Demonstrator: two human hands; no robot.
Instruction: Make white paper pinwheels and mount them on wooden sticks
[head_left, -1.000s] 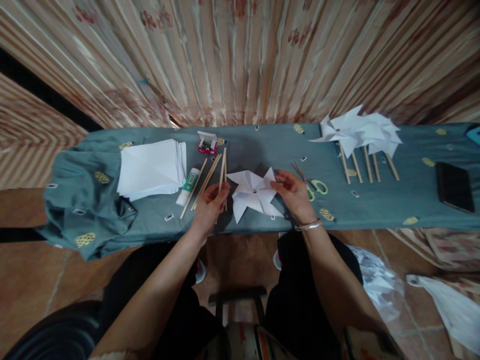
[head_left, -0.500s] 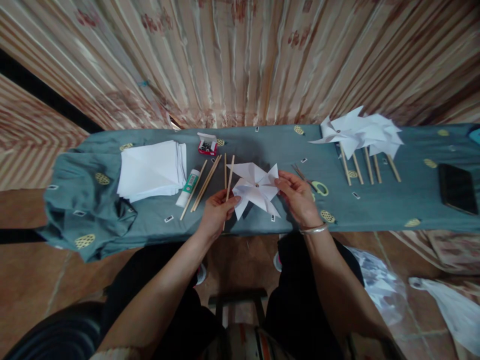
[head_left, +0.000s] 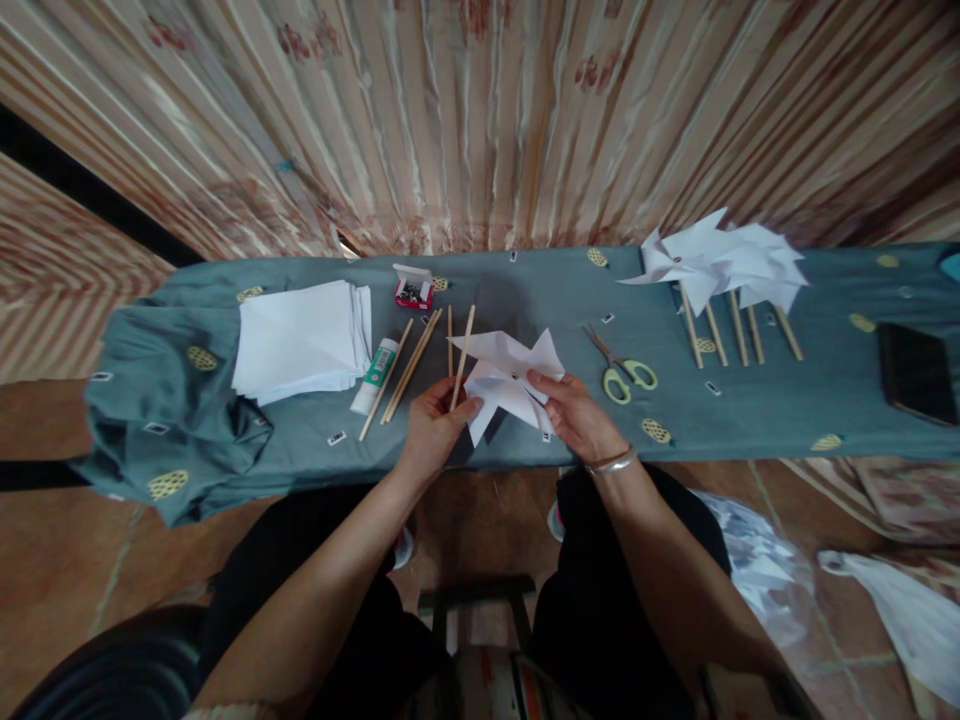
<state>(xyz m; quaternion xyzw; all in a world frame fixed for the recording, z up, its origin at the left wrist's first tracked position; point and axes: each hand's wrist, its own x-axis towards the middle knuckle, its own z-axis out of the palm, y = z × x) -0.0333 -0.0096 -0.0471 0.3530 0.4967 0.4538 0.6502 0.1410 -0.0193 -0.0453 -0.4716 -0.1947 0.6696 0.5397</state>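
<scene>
A white paper pinwheel (head_left: pixel 499 372) is held over the near middle of the cloth-covered table, a small dark fastener at its centre. My right hand (head_left: pixel 576 412) pinches it, with the thumb close to the centre. In my left hand (head_left: pixel 437 418) a thin wooden stick (head_left: pixel 463 350) stands tilted, gripped between thumb and fingers. The left thumb also reaches the pinwheel's left edge; whether it grips the paper I cannot tell. Scissors with yellow-green handles (head_left: pixel 631 372) lie just beyond my right hand.
Left of my hands are loose wooden sticks (head_left: pixel 414 362), a glue stick (head_left: pixel 373 378), a red box of fasteners (head_left: pixel 412 292) and a paper stack (head_left: pixel 296 342). Several finished pinwheels (head_left: pixel 709 258) lie at the right, before a phone (head_left: pixel 916 372). A pleated curtain (head_left: pixel 480 130) hangs behind.
My right hand has moved left from the pinwheel's outer right tip to near its centre, uncovering the scissors. The pinwheel has turned slightly. My left hand still holds the stick.
</scene>
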